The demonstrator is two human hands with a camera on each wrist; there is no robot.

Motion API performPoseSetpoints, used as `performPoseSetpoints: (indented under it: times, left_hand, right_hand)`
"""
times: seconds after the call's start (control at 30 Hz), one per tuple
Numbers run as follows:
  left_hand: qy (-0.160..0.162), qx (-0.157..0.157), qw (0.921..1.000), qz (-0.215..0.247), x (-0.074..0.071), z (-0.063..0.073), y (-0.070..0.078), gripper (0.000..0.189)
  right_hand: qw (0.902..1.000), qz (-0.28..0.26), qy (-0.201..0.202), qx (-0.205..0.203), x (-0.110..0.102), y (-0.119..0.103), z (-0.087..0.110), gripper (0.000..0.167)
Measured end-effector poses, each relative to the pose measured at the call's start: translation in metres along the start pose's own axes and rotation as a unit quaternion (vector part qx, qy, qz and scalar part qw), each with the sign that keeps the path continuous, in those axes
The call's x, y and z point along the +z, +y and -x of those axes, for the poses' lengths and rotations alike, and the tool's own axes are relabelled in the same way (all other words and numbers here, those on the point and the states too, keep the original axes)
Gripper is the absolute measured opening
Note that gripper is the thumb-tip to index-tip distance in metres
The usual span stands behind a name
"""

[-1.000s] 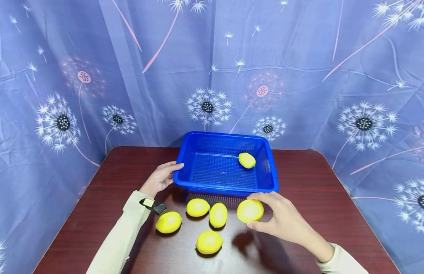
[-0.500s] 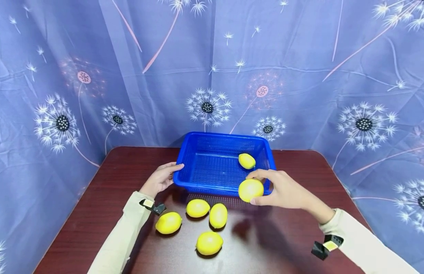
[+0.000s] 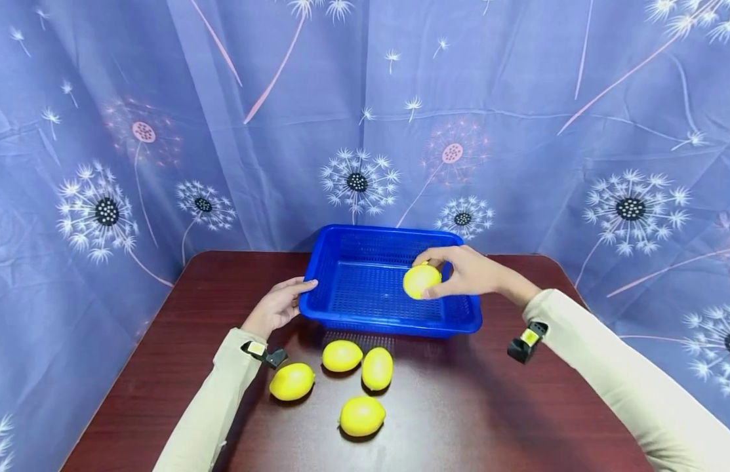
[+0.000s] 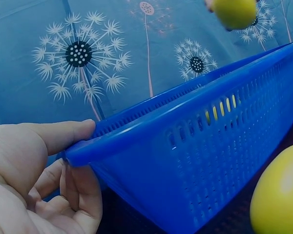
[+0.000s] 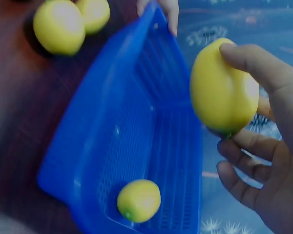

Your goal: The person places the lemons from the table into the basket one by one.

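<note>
- Evidently, at the far left, the left hand (image 3: 277, 307) has the left end of a blue, rectangular, perforated plastic basket (image 3: 388, 322) clamped, thumb over the rim, fingers beneath.
- The basket stands beside the far edge of the dark red-brown wooden worktop (image 3: 488, 426).
- Nearest the worktop's left edge lies the leftmost yellow oval lemon (image 3: 292, 381).
- Next right is the 2nd lemon (image 3: 342, 356), close to the basket's near side.
- Nearer the worktop's near edge lies the 3rd lemon (image 3: 362, 416).
- The 4th lemon (image 3: 377, 368) points its length towards that edge, close beside the 2nd; whether they touch, I cannot tell.
- The work looks at an early stage: these 4 are outside, while 1 green-tipped lemon (image 5: 139, 201) lies on the basket's floor, towards its right end.
- Over the basket's right half hangs the held lemon (image 3: 422, 281), smooth and plump, with a greenish end; it is not yet put down.
- Furthest right, the right hand (image 3: 473, 272) pinches it between thumb and fingers.
</note>
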State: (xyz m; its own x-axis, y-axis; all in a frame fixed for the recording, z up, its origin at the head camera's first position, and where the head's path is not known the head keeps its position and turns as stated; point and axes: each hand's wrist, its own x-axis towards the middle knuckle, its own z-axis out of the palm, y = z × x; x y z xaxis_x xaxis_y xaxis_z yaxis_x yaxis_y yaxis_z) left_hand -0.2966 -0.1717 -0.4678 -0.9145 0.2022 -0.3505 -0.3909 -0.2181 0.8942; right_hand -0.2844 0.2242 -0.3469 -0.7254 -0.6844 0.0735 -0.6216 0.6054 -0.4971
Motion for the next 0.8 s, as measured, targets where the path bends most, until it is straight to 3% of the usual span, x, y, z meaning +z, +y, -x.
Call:
performPoseSetpoints:
  times: [0.4,0.8]
  left_hand:
    - [0.004,-0.009,1.0,0.0,-0.001,-0.001,0.001,0.02]
    - [0.002,-0.012,0.9999,0.0,0.0,0.002,0.001,0.025]
  right_hand:
    - [0.9978,-0.025,-0.052,0.032,-0.003,0.037,-0.049,0.055]
    - [0.9947,-0.026,-0.048,0.088,0.014,0.067,-0.087,0.057]
